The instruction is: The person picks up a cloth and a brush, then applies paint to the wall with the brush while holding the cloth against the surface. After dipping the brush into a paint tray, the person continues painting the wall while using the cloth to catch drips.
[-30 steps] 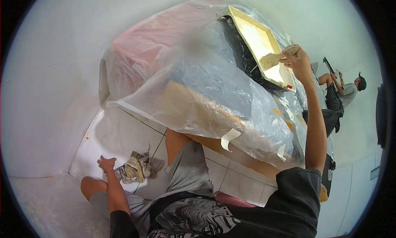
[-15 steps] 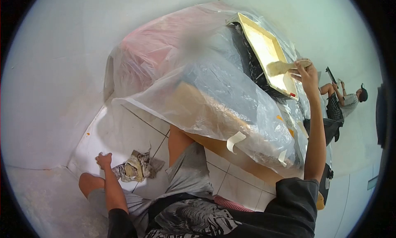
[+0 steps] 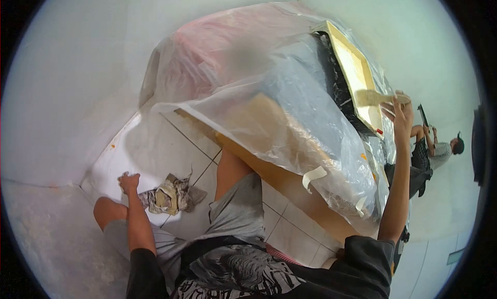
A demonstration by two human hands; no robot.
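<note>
My right hand (image 3: 401,112) grips the handle of a wide paintbrush (image 3: 374,97). The brush's bristles are over the near end of a cream-coloured paint tray (image 3: 352,60), which holds pale paint and rests in a black, paint-smeared base. My left hand (image 3: 129,182) is near the floor at the left with its fingers apart and nothing in it. Beside it, a crumpled, stained rag (image 3: 171,194) lies on the tiles.
Plastic sheeting (image 3: 305,123) covers a large piece with a wooden side (image 3: 290,190). White walls (image 3: 77,81) rise around it. Another person (image 3: 435,151) with a cap sits at the far right, holding a dark flat object (image 3: 423,115). White tiles (image 3: 292,239) cover the floor.
The view has shifted, so the tray and covered piece appear further right and lower. My right hand still holds the brush over the tray. My left hand remains near the rag.
</note>
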